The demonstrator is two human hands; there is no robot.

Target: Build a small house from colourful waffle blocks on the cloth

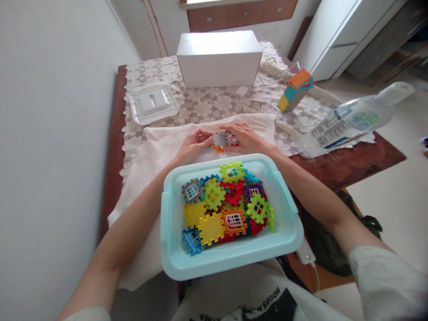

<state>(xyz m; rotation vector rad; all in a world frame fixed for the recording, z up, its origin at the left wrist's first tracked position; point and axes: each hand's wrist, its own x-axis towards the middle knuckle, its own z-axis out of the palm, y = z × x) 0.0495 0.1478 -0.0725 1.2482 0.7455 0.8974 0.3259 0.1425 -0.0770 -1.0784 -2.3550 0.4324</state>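
Both hands meet over a white cloth (157, 147) on the table, just beyond a light blue tub (284, 196). My left hand (194, 143) pinches a grey interlocking tile (219, 139) with an orange piece under it. My right hand (243, 136) grips a red and grey window tile (232, 139) pressed against the grey one. The tub sits near my lap and holds several colourful toothed tiles (227, 205) in yellow, green, red, orange, blue and purple.
A white box (219, 58) stands at the table's far side. A clear plastic lid (153, 102) lies at the left, a built tile block (296, 90) at the right. A clear bottle (354, 120) lies near the right edge. A white wall runs along the left.
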